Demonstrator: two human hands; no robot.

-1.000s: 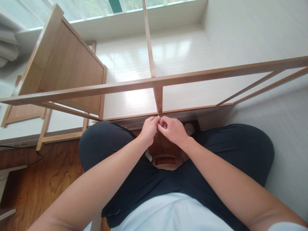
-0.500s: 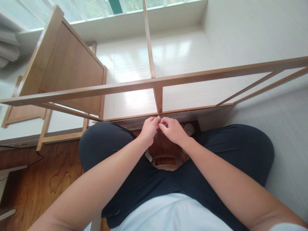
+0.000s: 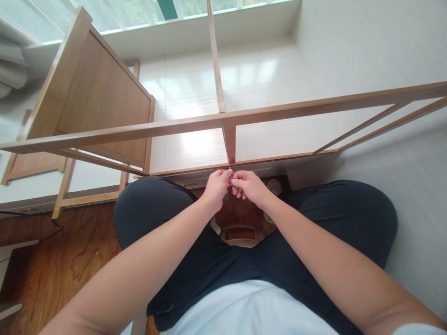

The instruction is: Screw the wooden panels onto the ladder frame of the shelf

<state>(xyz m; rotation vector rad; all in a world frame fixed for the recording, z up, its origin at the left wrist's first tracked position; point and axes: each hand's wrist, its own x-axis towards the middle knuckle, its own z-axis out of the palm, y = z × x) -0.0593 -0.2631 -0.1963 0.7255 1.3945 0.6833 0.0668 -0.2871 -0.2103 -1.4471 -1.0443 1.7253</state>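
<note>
My left hand (image 3: 215, 186) is closed in a pinch around a thin, pale metal rod (image 3: 231, 174). The rod points up at the lower rail of a wooden frame (image 3: 279, 111), just where the middle crosspiece (image 3: 229, 144) meets it. From the other side my right hand (image 3: 248, 185) pinches the rod's near end between thumb and forefinger, its other fingers hanging loosely curled. The rod's exact kind is too small to make out, and its tip at the rail is hard to see. A round metal screw head (image 3: 223, 122) shows in the upper rail above.
At left stands a wooden panel (image 3: 101, 97), tilted, with more frame pieces (image 3: 87, 200) beside it. A long wooden bar (image 3: 215, 60) runs toward the window. The white ledge (image 3: 258, 74) lies behind the frame. My knees flank my hands; a small stool (image 3: 240, 243) sits below.
The fingers of my right hand have loosened and dropped slightly, so more of the rod shows between the hands. My left hand and the frame stay in place.
</note>
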